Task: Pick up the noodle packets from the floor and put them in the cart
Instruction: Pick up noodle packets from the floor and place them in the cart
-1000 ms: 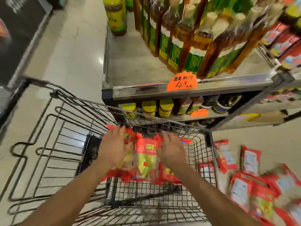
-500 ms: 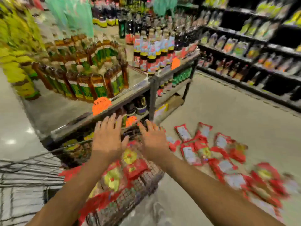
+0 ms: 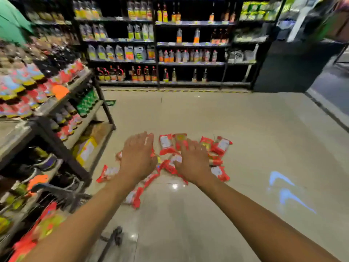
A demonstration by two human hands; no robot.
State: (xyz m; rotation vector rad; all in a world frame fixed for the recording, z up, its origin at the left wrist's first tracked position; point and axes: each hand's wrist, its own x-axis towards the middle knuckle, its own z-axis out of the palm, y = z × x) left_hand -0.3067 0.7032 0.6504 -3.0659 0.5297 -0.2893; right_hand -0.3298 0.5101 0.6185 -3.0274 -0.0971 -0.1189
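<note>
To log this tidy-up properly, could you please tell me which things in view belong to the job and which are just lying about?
Job: noodle packets on the floor; cart, lower left; left hand, right hand, both open.
Lying about: shelved bottles; cardboard box; blue light marks.

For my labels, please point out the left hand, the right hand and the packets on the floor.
left hand (image 3: pixel 138 157): head view, its back.
right hand (image 3: pixel 194 164): head view, its back.
packets (image 3: pixel 221 145): head view, rightmost packet's face.

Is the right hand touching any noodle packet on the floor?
Cannot tell. The head view shows the right hand open, overlapping the noodle packets, but from above no contact or gap shows.
</note>
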